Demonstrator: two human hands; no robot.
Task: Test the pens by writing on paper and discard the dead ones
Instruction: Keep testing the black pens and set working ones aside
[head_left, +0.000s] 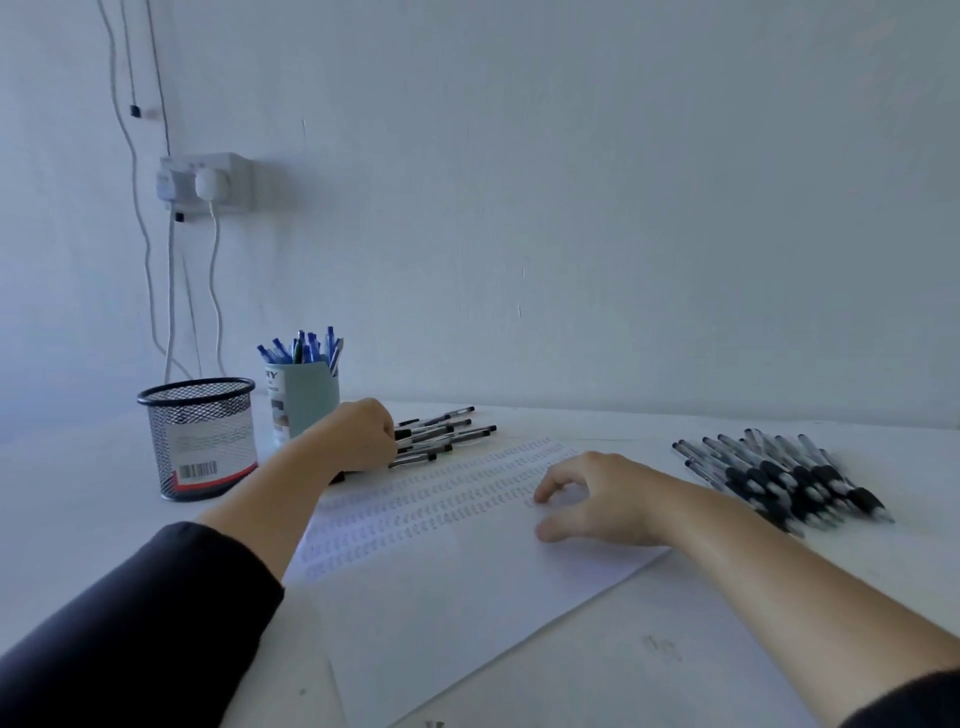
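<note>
Paper (467, 587) lies nearest on the desk (675, 654); left hand (358, 436), fingers curled, touches pens (441, 436) lying toward 3 o'clock, grip untellable; right hand (602, 499) rests loosely spread, holding nothing.

Two hands show: the left hand (363, 434) at ten o'clock, the right hand (597, 501) at three. One sheet of paper (467, 587) lies at centre. Two cups stand at nine o'clock: one mesh cup (200, 439), one teal cup (306, 397). Three groups of pens: a far pile (447, 434), a right pile (784, 475), and blue pens (304, 349); exact numbers cannot be told.
</note>
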